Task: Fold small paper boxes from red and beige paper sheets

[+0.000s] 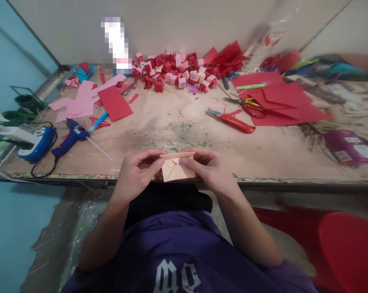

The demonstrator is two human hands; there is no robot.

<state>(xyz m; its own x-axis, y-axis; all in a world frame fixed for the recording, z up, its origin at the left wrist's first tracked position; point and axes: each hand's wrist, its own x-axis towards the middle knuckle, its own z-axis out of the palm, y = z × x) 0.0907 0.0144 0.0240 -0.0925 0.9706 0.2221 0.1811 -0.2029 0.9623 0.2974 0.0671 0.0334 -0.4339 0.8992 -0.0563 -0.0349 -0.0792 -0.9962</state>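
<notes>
A small cream-coloured folded paper (178, 170) is held at the table's front edge, its top edge folded over and creases across its middle. My left hand (138, 173) pinches its left side, thumb on the face and fingers behind. On the right side, my right hand (212, 169) grips the paper in the same way, thumb pressed near the centre fold. The fingertips behind the paper are hidden. Green crumbs (174, 136) lie on the tabletop just beyond both hands.
Small red and pink paper cubes (171, 73) are heaped at the back. A red cutter (237, 123), scissors (253, 108) and red sheets (287, 97) lie to the right. Leftward are pink paper (80, 101), a blue glue gun (69, 138) and a power socket (39, 142).
</notes>
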